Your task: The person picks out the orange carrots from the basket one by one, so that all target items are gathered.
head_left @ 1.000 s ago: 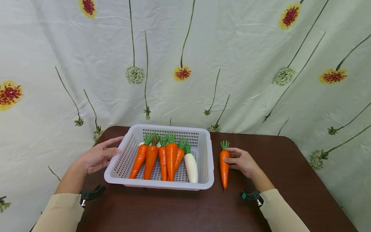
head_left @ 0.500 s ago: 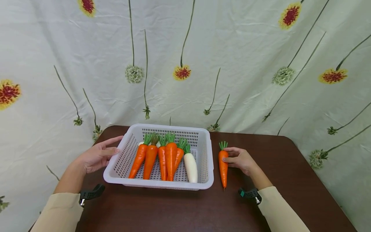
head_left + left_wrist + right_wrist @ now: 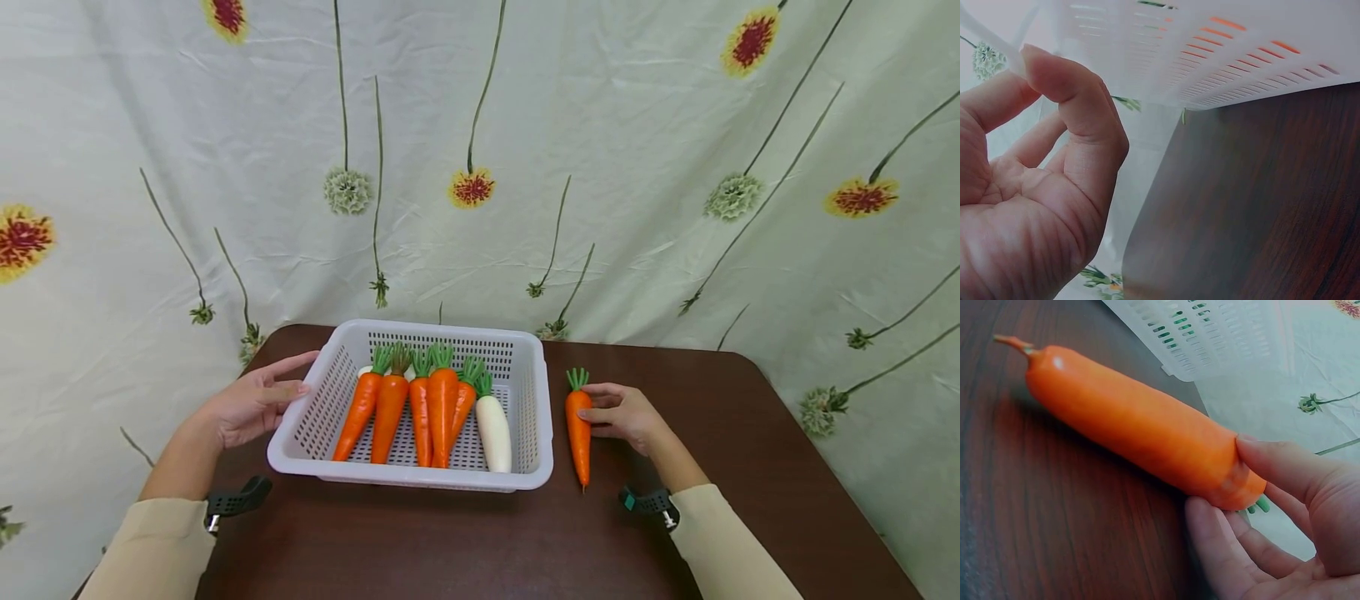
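"What's nearest?"

"Two sleeves [image 3: 723,542] are framing the table [image 3: 420,550]; beyond them, the right hand [image 3: 626,417] is pinching a lone carrot [image 3: 580,429] between thumb and fingers, toward its leafy end."

"Where's it lying?"

"It's pointing its tip at the person, just right of the basket [image 3: 412,476] and apart from it. Whether it's touching the table, I can't fairly tell — its underside is lost in shadow."

"Is that hold serving well?"

"I'd say a pinch nearer the middle would be balancing it better — firm, not squeezing."

"And the left hand [image 3: 251,408]?"

"It's pinching the basket's left rim between thumb and fingers, probably steadying it nicely."

"Farther back?"

"More carrots [image 3: 387,417] and a white radish [image 3: 494,435] are resting inside, tops facing the flowered cloth [image 3: 637,150] hanging behind."
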